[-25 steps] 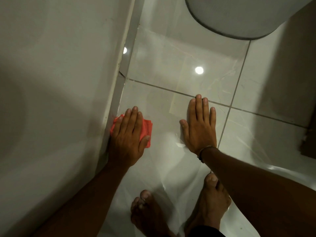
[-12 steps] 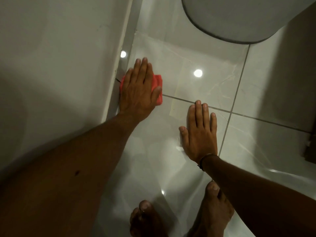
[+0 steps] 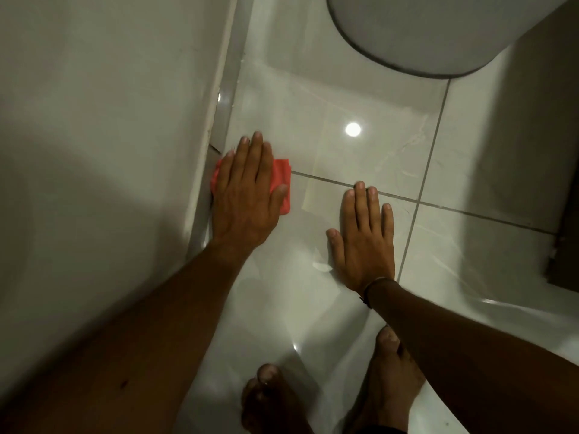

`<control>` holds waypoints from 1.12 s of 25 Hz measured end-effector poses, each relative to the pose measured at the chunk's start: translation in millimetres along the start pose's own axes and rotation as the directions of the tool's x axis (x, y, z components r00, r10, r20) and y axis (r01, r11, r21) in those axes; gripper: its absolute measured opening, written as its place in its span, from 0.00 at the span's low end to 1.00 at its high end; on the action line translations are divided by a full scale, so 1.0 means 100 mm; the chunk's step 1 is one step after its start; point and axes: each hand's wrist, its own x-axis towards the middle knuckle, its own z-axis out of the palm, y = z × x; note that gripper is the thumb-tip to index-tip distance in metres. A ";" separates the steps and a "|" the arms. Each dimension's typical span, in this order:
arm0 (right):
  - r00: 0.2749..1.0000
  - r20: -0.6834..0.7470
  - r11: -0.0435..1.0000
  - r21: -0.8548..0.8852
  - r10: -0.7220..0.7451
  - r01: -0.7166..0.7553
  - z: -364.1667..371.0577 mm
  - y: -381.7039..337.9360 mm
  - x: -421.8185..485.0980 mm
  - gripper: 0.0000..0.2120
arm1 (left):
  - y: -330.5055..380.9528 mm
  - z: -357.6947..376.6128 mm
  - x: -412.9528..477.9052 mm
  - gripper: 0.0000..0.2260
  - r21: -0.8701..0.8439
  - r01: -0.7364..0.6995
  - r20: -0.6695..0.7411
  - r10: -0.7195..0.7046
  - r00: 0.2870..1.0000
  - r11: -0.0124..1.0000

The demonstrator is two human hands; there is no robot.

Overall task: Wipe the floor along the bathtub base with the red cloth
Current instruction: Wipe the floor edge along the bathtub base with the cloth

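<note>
My left hand (image 3: 244, 195) lies flat, palm down, on the red cloth (image 3: 280, 178), pressing it onto the glossy white floor tiles (image 3: 344, 151) right against the bathtub base (image 3: 216, 126). Most of the cloth is hidden under the hand; only its right part and a sliver at the left show. The white bathtub side (image 3: 109, 120) fills the left of the view. My right hand (image 3: 363, 242) rests flat on the floor to the right, fingers together, holding nothing, with a thin band at the wrist.
A white toilet bowl (image 3: 423, 32) overhangs the floor at the top right. My two bare feet (image 3: 338, 393) stand at the bottom. A dark object (image 3: 564, 233) sits at the right edge. Grey grout lines cross the tiles.
My left hand slid the cloth forward along the tub base, then came back a little toward me. My right hand stayed planted on the floor.
</note>
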 end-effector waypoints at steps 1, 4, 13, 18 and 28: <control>1.000 -0.002 1.000 -0.001 -0.001 0.001 0.00 -0.01 0.00 0.37 | -0.01 0.04 -0.21 0.35 0.014 0.007 0.017 -0.007 1.000 1.000; 1.000 -0.002 1.000 0.010 -0.002 0.002 0.00 0.00 0.01 0.37 | -0.03 0.20 -0.96 0.34 0.025 0.034 0.021 -0.034 0.999 0.999; 1.000 -0.009 1.000 0.025 -0.018 0.018 0.04 0.01 0.00 0.38 | 0.01 0.31 -1.49 0.32 0.051 0.112 0.049 -0.115 0.992 0.992; 1.000 -0.017 0.999 0.030 -0.012 0.013 0.04 0.01 -0.01 0.38 | 0.14 0.10 -0.12 0.33 -0.015 0.131 -0.056 -0.132 0.990 0.991; 1.000 -0.021 1.000 0.020 -0.017 0.017 0.06 0.02 0.00 0.38 | 0.11 -0.06 0.64 0.33 -0.047 0.066 -0.118 -0.071 0.990 0.997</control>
